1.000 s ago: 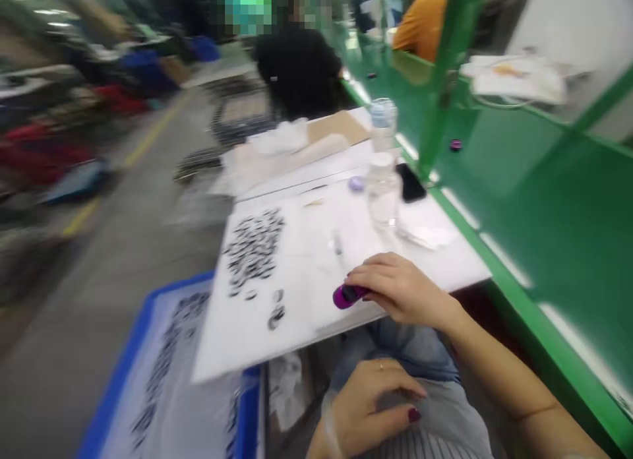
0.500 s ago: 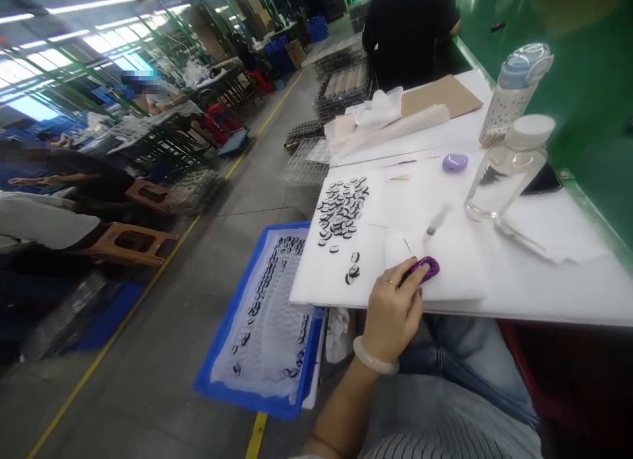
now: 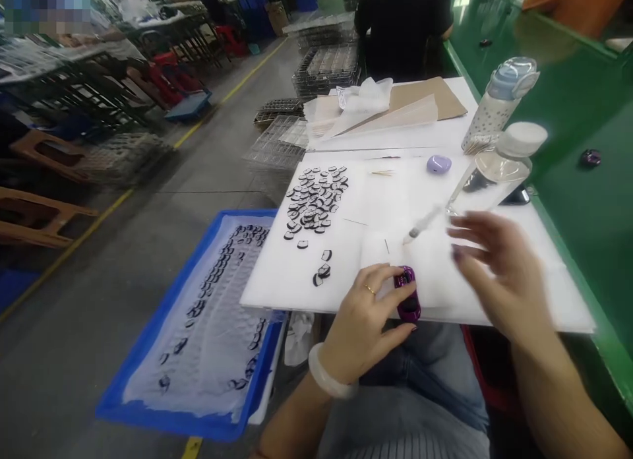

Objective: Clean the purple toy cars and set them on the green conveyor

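Observation:
My left hand (image 3: 366,320) is closed on a small shiny purple part (image 3: 407,295) at the near edge of the white board (image 3: 277,281). My right hand (image 3: 499,268) hovers over the board to the right, fingers spread, smeared by motion and holding nothing. A syringe (image 3: 422,225) lies on the board just left of the right hand's fingertips. A heap of several small black-and-white pieces (image 3: 314,198) lies at the board's far left, with a few loose ones (image 3: 322,269) close to my left hand.
A clear bottle (image 3: 494,172) and a dotted bottle (image 3: 497,106) stand at the right, a lilac case (image 3: 438,163) beside them. A blue tray (image 3: 148,353) with more pieces sits low on the left. Green bench (image 3: 583,202) on the right; a person in black (image 3: 400,24) sits ahead.
My right hand has come into view over the board, fingers spread. My left hand keeps hold of the purple part and has turned it at the board's edge. The view has shifted.

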Motion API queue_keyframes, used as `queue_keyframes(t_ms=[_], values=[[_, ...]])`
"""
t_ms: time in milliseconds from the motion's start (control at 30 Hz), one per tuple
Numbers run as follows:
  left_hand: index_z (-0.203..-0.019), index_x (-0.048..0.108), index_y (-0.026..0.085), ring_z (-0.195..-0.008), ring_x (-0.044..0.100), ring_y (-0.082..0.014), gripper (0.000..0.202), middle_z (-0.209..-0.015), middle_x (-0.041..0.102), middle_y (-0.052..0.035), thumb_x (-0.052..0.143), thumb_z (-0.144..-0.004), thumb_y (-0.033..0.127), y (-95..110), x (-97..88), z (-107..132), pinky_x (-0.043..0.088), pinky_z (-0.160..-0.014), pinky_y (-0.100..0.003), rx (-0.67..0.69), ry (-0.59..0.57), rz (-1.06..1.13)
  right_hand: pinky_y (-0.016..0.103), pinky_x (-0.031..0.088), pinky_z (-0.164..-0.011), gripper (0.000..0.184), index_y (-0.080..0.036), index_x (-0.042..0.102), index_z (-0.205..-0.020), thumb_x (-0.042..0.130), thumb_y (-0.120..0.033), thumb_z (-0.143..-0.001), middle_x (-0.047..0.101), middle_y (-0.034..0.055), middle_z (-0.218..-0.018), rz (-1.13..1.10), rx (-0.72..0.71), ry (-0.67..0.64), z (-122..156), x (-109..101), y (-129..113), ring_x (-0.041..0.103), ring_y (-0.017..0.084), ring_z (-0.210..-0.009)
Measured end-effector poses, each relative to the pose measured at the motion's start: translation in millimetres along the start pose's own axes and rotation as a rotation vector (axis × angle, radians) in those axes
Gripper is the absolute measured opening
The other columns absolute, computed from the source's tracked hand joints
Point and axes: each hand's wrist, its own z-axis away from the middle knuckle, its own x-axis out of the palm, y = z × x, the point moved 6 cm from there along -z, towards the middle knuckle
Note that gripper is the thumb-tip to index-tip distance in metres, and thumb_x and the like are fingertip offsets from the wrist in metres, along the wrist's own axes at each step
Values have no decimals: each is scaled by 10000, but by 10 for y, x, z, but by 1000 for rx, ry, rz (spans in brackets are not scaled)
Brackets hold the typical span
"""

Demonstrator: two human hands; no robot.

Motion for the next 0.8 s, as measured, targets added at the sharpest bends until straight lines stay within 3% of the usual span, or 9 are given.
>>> queue_keyframes(t_ms=[167, 233, 300, 367, 467, 533, 633, 700, 800], values=[[-1134, 640, 154, -1247, 584, -290, 411, -1286, 646, -144, 764, -743, 146, -44, 32, -65, 534, -1055, -448, -9, 51, 70, 455, 555, -931, 204, -219, 702, -981, 663, -402, -901, 716, 71, -1070, -123, 107, -157, -268, 268, 140, 674, 266, -1045], [-1121, 644, 163, -1178, 636, -282, 431, -1221, 694, -126, 776, -710, 164, -47, 42, -94, 563, -1016, -431, -9, 95, 86, 435, 535, -961, 195, -239, 716, -950, 606, -400, -942, 717, 54, -1062, -227, 62, -111, -304, 233, 120, 658, 251, -1093], [-1131, 638, 171, -1078, 686, -278, 481, -1136, 737, -107, 772, -670, 186, -52, 31, -129, 601, -945, -424, -22, 150, 90, 401, 523, -949, 139, -282, 710, -1010, 618, -355, -936, 696, 28, -1037, -335, -41, 21, -307, 115, 76, 650, 211, -1040], [-1116, 643, 173, -990, 716, -279, 497, -1063, 763, -97, 750, -631, 201, -55, 8, -167, 630, -865, -421, -43, 215, 91, 366, 517, -845, 154, -303, 706, -1037, 675, -331, -889, 658, 19, -955, -390, -88, 70, -295, 67, 67, 613, 181, -874], [-1038, 675, 178, -907, 737, -283, 445, -1005, 777, -95, 725, -598, 223, -68, -14, -208, 645, -791, -431, -87, 298, 105, 332, 442, -668, 251, -281, 703, -957, 703, -500, -836, 565, 14, -790, -405, 28, -103, -270, 206, 84, 490, 169, -701], [-1010, 689, 180, -887, 742, -283, 422, -989, 781, -94, 716, -591, 228, -80, -10, -219, 646, -776, -438, -113, 332, 131, 327, 380, -591, 398, -262, 649, -807, 614, -657, -835, 467, -5, -652, -571, 50, -181, -225, 271, -6, 405, 159, -592], [-992, 703, 170, -901, 744, -283, 416, -978, 785, -94, 728, -580, 224, -89, -6, -213, 641, -789, -435, -119, 370, 176, 314, 291, -512, 593, -218, 418, -589, 473, -746, -855, 277, -32, -497, -913, 31, -316, -132, 346, -216, 250, 127, -468], [-987, 711, 161, -915, 743, -282, 419, -981, 785, -95, 748, -575, 227, -97, -3, -205, 639, -797, -428, -125, 379, 194, 302, 240, -480, 650, -201, 321, -559, 441, -771, -847, 197, -45, -457, -1076, 75, -421, -72, 418, -274, 185, 108, -439], [-985, 715, 164, -924, 742, -278, 409, -988, 786, -93, 757, -587, 244, -107, -1, -199, 638, -797, -425, -135, 374, 197, 296, 201, -458, 669, -193, 285, -551, 405, -785, -839, 158, -54, -441, -1223, 113, -424, -43, 467, -224, 143, 93, -426]])
